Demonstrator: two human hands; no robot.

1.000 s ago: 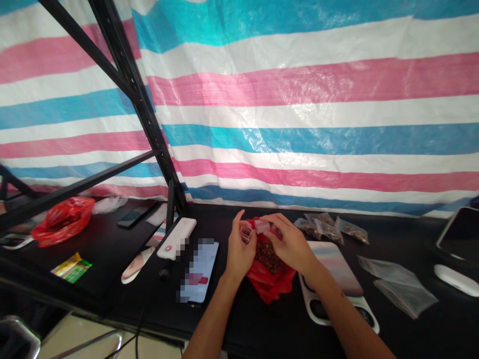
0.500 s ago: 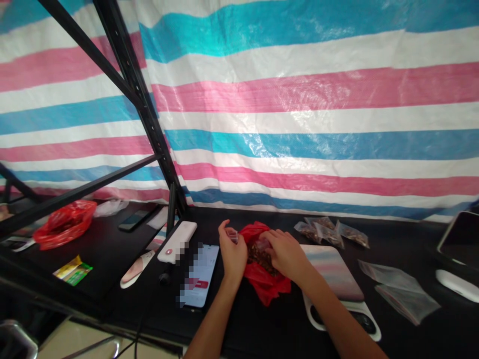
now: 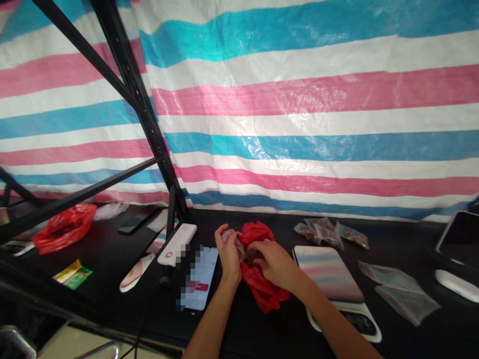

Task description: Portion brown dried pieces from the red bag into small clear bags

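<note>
My left hand (image 3: pixel 229 257) is closed around a small clear plastic bag (image 3: pixel 235 240), held upright beside the red plastic bag (image 3: pixel 262 288). That red bag lies crumpled and open on the black table, with brown dried bits inside, mostly covered by my hands. Over its mouth, my right hand (image 3: pixel 275 262) has its fingers pinched together close to the clear bag. Brown bits seem to be at those fingertips, though the fingers partly hide them. Just right of the red bag sits a kitchen scale (image 3: pixel 329 274) with a shiny plate, partly under my right forearm.
Several filled clear bags (image 3: pixel 325 232) lie behind the scale. Flat clear zip bags (image 3: pixel 407 291) are to its right. On the left are a lit phone (image 3: pixel 204 279), a white power bank (image 3: pixel 177 243) and a black metal frame post (image 3: pixel 149 127). Beyond it lies another red bag (image 3: pixel 65 229).
My right hand has moved left from the red bag's contents to the mouth of the clear bag. The clear bag now looks more spread open in my left hand.
</note>
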